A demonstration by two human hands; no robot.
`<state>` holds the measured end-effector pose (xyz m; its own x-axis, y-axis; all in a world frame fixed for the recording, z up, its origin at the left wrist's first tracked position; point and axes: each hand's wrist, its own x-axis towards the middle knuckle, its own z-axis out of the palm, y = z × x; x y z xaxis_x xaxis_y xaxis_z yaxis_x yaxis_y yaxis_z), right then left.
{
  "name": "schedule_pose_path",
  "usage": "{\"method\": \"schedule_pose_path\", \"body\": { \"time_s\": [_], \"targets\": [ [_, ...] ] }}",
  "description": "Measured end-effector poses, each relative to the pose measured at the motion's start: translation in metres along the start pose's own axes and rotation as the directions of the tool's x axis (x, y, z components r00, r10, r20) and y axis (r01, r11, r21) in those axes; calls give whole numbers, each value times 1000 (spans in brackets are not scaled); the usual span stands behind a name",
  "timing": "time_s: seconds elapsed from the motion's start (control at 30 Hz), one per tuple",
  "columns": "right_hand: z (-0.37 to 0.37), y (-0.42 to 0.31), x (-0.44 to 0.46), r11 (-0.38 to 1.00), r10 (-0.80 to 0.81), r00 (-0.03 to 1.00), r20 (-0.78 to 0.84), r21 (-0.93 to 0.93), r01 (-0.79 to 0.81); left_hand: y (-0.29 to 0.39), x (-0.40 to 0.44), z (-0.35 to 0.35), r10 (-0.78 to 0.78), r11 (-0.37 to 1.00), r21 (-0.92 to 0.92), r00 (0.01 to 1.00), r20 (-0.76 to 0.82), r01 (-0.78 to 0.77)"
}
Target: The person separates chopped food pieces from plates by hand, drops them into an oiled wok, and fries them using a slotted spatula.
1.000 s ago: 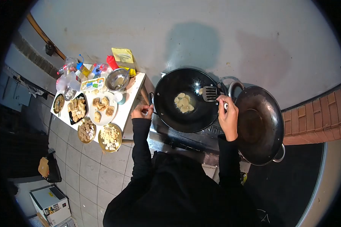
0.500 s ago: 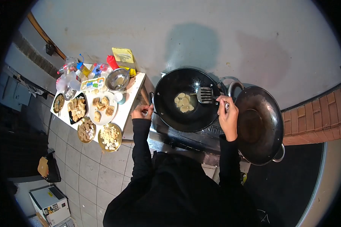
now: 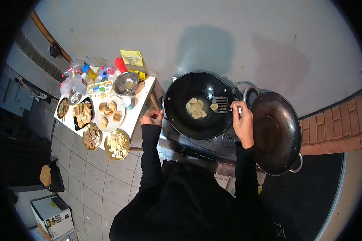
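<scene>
Left hand (image 3: 151,117) curls at left handle (image 3: 161,103) of glossy, round wok (image 3: 183,123); grip unclear. Thin, pale slices (image 3: 196,108) cluster mid-wok. Just right, over wok: slotted spatula (image 3: 221,103), long axis left-right, head pointing left, bearing one slice (image 3: 214,107) not visible there half a second ago. Right hand (image 3: 242,123) clamps its stem, apart from left.

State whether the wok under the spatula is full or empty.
Neither: pale slices lie in the wok, but much of its black inside shows bare.
</scene>
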<state>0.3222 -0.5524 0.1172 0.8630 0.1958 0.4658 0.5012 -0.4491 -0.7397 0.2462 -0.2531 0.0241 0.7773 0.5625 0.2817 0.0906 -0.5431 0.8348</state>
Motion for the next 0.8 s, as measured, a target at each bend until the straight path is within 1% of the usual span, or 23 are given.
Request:
{"method": "schedule_pose_path", "body": {
  "time_s": [0.03, 0.1, 0.17, 0.23, 0.3, 0.37, 0.4, 0.43, 0.5, 0.53, 0.6, 0.73, 0.8],
  "targets": [
    [-1, -3, 2, 1000, 1, 1000, -2, -1, -1, 0, 0, 0, 7, 1000, -12, 1000, -5, -7],
    [0, -9, 7, 997, -33, 999, 33, -69, 36, 0, -1, 0, 14, 1000, -23, 1000, -9, -14],
    [2, -14, 13, 996, -39, 998, 45, -84, 43, 1, -1, -1, 18, 999, 27, 1000, -14, -18],
    [6, -10, 17, 986, -89, 993, 73, -134, 99, 0, -1, 0, 16, 1000, 18, 1000, -14, -15],
    [10, -6, 19, 989, -88, 991, 102, -107, 99, 1, -2, -1, 9, 1000, 9, 1000, -20, -9],
    [15, -7, 19, 993, -119, 982, 146, 2, 120, 2, -2, -1, -2, 1000, -1, 1000, -15, 2],
    [16, -11, 20, 986, -162, 973, 162, -13, 166, 1, -2, 0, -3, 1000, -1, 1000, -19, 3],
    [17, -11, 20, 985, -167, 972, 165, -11, 171, 0, -2, 1, -5, 1000, -7, 1000, -14, 5],
    [21, -10, 18, 978, -208, 968, 140, 53, 202, -1, -2, 1, -13, 1000, -12, 1000, -15, 12],
    [23, -8, 16, 978, -209, 967, 144, 55, 203, -1, -2, 1, -15, 1000, -16, 1000, -16, 15],
    [25, -5, 15, 988, -157, 963, 217, 32, 153, -1, -2, 1, -16, 1000, -22, 1000, -17, 15],
    [25, -7, 15, 984, -168, 971, 169, 87, 155, -4, -2, 2, 4, 999, -45, 1000, -18, -5],
    [27, -6, 15, 984, -170, 977, 125, -26, 174, -4, -2, 2, 6, 999, -41, 1000, -17, -7]
  ]
}}
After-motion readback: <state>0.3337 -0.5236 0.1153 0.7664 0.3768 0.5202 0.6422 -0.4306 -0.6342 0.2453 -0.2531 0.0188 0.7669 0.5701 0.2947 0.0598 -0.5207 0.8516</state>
